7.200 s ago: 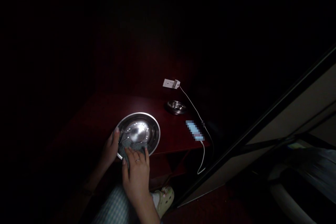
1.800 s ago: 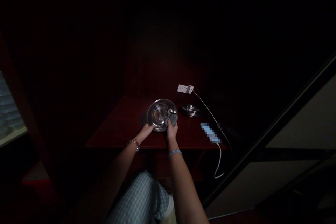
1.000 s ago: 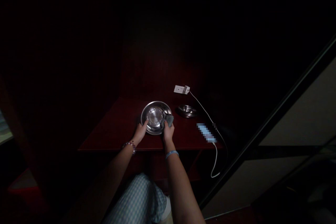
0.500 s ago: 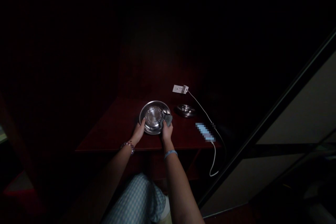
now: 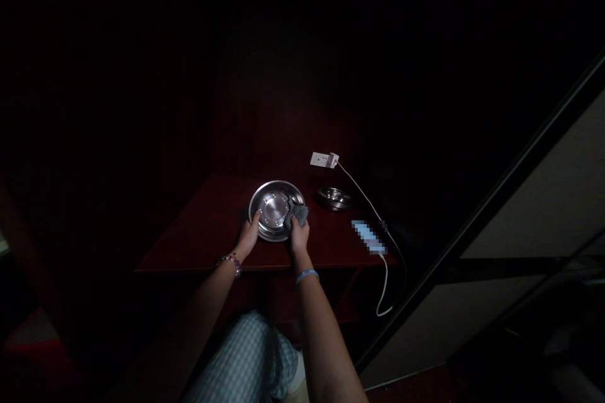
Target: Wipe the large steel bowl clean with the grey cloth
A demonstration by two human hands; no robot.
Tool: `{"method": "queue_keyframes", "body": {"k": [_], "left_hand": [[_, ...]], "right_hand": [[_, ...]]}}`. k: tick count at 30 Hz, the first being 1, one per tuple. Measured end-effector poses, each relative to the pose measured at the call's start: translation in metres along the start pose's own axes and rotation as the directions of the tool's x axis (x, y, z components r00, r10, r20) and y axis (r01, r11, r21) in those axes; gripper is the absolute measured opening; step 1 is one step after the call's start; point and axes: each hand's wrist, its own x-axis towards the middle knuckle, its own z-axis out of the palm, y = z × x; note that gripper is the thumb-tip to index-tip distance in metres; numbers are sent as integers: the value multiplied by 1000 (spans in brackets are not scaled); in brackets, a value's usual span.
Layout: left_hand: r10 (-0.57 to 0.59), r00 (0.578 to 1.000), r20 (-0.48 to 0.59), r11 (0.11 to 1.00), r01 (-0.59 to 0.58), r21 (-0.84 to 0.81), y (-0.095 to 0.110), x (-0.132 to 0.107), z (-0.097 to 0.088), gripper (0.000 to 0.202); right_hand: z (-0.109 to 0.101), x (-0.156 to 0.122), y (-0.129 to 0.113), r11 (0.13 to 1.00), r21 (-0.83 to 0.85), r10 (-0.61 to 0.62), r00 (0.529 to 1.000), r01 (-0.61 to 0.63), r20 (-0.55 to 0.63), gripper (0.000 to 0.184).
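A round, shiny metal bowl (image 5: 273, 206) is tilted toward me above the front part of a dark red table. My left hand (image 5: 248, 237) grips its lower left rim, with the thumb over the inner edge. In my right hand (image 5: 299, 236) is a bunched grey cloth (image 5: 297, 214), pressed over the bowl's right rim. The fingers beneath the bowl are hidden on both sides. To the right rests what looks like a small stack of metal bowls (image 5: 334, 198).
The dark red table (image 5: 189, 239) has its front edge just before my knees. A white wall socket (image 5: 320, 159) holds a plug, whose white cable (image 5: 362, 187) runs down the right side. A pixelated blue phone-like object (image 5: 368, 237) lies near the right edge, a cord hanging off it.
Almost nothing differs. The bowl, both hands and the cloth sit very slightly further left, and the whole view has shifted a little the same way.
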Motion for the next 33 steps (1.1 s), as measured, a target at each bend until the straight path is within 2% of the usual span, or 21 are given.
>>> {"method": "queue_keyframes", "body": {"k": [5, 16, 22, 33], "left_hand": [[15, 1000, 5, 999, -14, -50, 4, -2, 1, 32], [2, 1000, 0, 1000, -2, -8, 4, -4, 0, 32], [6, 1000, 11, 1000, -6, -11, 5, -4, 1, 32], [10, 1000, -4, 1000, -10, -4, 5, -4, 0, 32]], "right_hand": [[0, 1, 1, 1000, -9, 8, 1000, -8, 7, 36], [1, 2, 3, 1000, -5, 1, 1000, -1, -3, 37], [0, 3, 5, 998, -55, -2, 1000, 3, 14, 36], [1, 2, 3, 1000, 3, 1, 1000, -1, 1, 38]]}}
